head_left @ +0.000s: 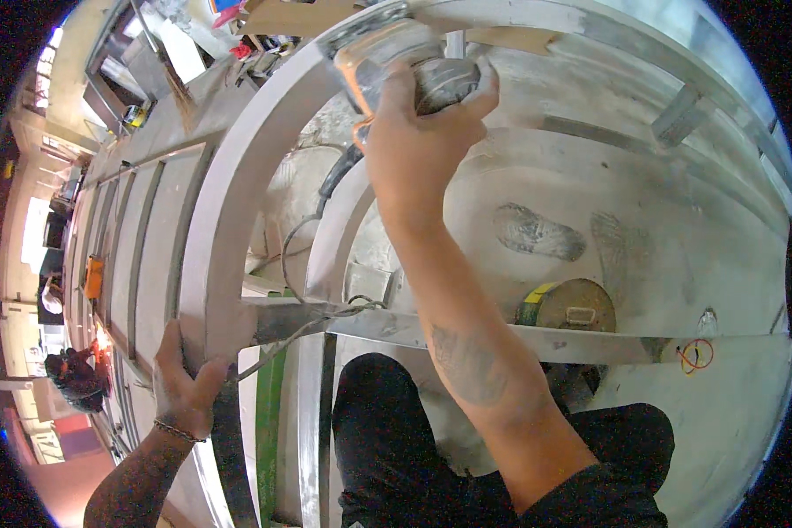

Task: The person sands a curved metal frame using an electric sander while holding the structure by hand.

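Dust coats nearly everything here: the pale metal frame (238,202), its curved bars, and the floor (642,229) beneath, where two shoe prints show in the grey film. The right hand (422,132) is closed around a power tool (396,53), an orange-bodied grinder or sander by the look of it (its working face is not clear from this angle); fingers wrap over the round grey body, and the tool sits up against the top of the curved frame bar, near the upper edge of the view. A dark cable (308,264) trails down from the tool, loops between the bars, and crosses the horizontal bar (519,339) below. The left hand (183,383), with a thin bracelet at the wrist, grips the outer frame bar low on the left, fingers curled round its edge; the two hands are well apart. A round tin (572,306) with a yellow and green label stands on the floor just beyond the horizontal bar; a small loop of red and yellow wire (697,355) lies to its right. The person's dark trousers (387,440) fill the lower middle.
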Available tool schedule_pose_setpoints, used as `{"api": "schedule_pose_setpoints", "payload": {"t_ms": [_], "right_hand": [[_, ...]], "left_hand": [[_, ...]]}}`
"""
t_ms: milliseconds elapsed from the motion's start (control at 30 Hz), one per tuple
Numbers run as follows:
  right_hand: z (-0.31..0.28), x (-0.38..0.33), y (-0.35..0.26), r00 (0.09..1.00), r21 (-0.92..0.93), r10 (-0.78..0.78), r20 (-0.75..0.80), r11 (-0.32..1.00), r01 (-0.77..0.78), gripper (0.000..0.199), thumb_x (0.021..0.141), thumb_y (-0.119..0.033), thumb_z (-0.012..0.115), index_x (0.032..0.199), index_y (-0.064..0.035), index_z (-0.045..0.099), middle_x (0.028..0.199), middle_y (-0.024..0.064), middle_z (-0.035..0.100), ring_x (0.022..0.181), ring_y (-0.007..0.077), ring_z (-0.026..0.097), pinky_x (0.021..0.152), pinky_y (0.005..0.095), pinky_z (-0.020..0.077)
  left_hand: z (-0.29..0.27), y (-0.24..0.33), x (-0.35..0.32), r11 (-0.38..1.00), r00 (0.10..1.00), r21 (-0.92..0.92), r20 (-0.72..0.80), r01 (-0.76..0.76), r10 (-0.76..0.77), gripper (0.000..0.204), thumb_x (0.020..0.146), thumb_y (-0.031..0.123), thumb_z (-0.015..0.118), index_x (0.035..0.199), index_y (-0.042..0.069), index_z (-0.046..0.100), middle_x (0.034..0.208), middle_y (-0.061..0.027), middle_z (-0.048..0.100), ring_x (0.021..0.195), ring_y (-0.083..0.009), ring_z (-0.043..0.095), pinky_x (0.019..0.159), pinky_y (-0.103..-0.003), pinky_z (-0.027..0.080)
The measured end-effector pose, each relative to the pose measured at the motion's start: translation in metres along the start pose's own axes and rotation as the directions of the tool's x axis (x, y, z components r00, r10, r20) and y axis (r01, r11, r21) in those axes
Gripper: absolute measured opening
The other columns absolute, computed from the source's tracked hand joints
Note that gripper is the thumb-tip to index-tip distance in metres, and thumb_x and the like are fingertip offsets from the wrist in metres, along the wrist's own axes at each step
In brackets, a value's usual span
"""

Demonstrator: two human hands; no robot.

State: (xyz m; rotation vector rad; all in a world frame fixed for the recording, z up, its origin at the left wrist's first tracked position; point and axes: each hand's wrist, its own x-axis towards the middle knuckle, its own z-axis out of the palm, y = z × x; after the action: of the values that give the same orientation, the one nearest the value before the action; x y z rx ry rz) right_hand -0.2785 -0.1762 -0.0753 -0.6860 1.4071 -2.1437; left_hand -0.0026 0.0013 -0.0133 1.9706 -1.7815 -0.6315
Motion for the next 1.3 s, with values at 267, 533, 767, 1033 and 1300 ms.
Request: {"api": "schedule_pose_setpoints", "payload": {"t_ms": [267, 533, 767, 1033, 1300], "right_hand": [[-0.011, -0.041, -0.009, 0.992, -0.144, 0.038, 0.117, 0.989, -0.021, 0.083, 0.092, -0.025, 0.072, 0.154, -0.0006, 0.023, 0.129, 0.0339, 0.043, 0.106, 0.0399, 0.061, 0.081, 0.0458, 0.0598], [-0.007, -0.024, -0.005, 0.999, -0.176, -0.014, 0.041, 0.984, 0.022, 0.080, 0.093, -0.022, 0.072, 0.153, 0.0038, 0.025, 0.127, 0.0346, 0.046, 0.111, 0.0414, 0.059, 0.097, 0.0470, 0.0526], [-0.005, 0.018, 0.010, 0.999, -0.011, 0.002, -0.045, 1.000, -0.003, 0.086, 0.094, -0.021, 0.071, 0.157, -0.0008, 0.016, 0.127, 0.0391, 0.037, 0.108, 0.0534, 0.054, 0.096, 0.0534, 0.0527], [-0.011, 0.052, 0.002, 0.970, -0.037, -0.083, -0.227, 0.996, 0.076, 0.087, 0.094, -0.019, 0.067, 0.155, 0.0038, 0.009, 0.134, 0.0397, 0.030, 0.117, 0.0478, 0.058, 0.091, 0.0455, 0.0627], [-0.006, 0.040, 0.008, 0.982, -0.089, -0.076, -0.173, 0.994, 0.061, 0.087, 0.095, -0.020, 0.066, 0.156, -0.0016, 0.008, 0.133, 0.0377, 0.029, 0.108, 0.0461, 0.060, 0.080, 0.0412, 0.0676]], "left_hand": [[-0.004, -0.003, 0.000, 1.000, 1.000, 0.014, 0.018, 0.003, -0.003, 0.056, 0.077, 0.033, 0.071, 0.117, -0.003, 0.055, 0.099, -0.0142, 0.063, 0.092, -0.0232, 0.060, 0.084, -0.038, 0.051], [-0.009, -0.013, 0.003, 0.989, 0.997, 0.140, 0.056, 0.040, -0.048, 0.079, 0.079, 0.038, 0.073, 0.131, -0.016, 0.047, 0.112, -0.0217, 0.064, 0.104, -0.0335, 0.061, 0.097, -0.046, 0.049], [-0.009, -0.007, 0.001, 0.987, 0.999, 0.159, 0.005, 0.035, -0.036, 0.062, 0.077, 0.038, 0.071, 0.117, -0.007, 0.054, 0.099, -0.0153, 0.065, 0.092, -0.0268, 0.062, 0.087, -0.042, 0.051], [-0.002, -0.017, -0.001, 1.000, 1.000, -0.005, -0.014, -0.001, 0.000, 0.059, 0.076, 0.037, 0.074, 0.114, -0.003, 0.055, 0.099, -0.0104, 0.064, 0.092, -0.0210, 0.059, 0.085, -0.039, 0.051], [-0.007, -0.009, 0.003, 0.998, 0.998, 0.051, 0.058, 0.028, -0.031, 0.063, 0.079, 0.036, 0.074, 0.122, -0.006, 0.053, 0.106, -0.0139, 0.066, 0.099, -0.0226, 0.063, 0.091, -0.038, 0.052]]}}
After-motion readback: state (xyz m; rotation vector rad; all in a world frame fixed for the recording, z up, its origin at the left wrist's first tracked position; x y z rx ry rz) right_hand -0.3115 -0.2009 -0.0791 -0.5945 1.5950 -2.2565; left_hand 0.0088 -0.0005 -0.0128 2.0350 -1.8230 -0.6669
